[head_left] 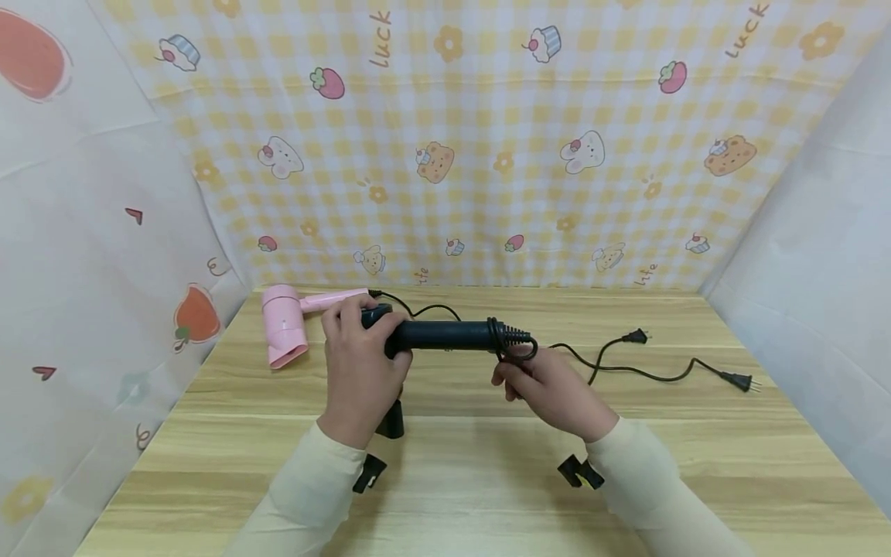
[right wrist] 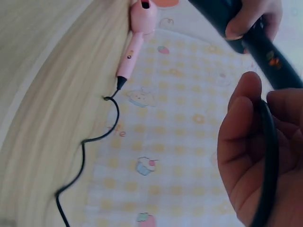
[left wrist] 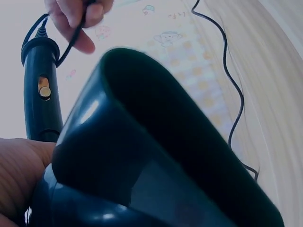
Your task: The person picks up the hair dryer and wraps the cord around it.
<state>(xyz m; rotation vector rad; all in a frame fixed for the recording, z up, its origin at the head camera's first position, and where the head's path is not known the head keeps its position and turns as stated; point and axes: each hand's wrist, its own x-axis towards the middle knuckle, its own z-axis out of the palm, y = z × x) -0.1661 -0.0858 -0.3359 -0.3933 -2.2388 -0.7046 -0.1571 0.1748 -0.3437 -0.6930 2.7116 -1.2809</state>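
Note:
A dark hair dryer [head_left: 445, 335] is held above the table, its handle pointing right and roughly level. My left hand [head_left: 362, 363] grips its head, fingers and thumb curled round the body. The wide flattened nozzle [left wrist: 142, 146] faces the left wrist camera, and its end [head_left: 391, 422] points down in the head view. At the handle's end, my right hand [head_left: 557, 391] pinches the dryer's black cord [right wrist: 271, 156] between thumb and fingers. Some cord [head_left: 496, 335] loops round the handle there. A switch [left wrist: 44, 90] shows on the handle.
A pink hair dryer [head_left: 284, 329] lies at the table's back left, its black cord [head_left: 435, 307] running right along the back. Two plugs, one farther back [head_left: 636, 336] and one nearer [head_left: 739, 381], lie on the wooden table [head_left: 473, 495] at the right. A patterned cloth [head_left: 473, 209] hangs behind.

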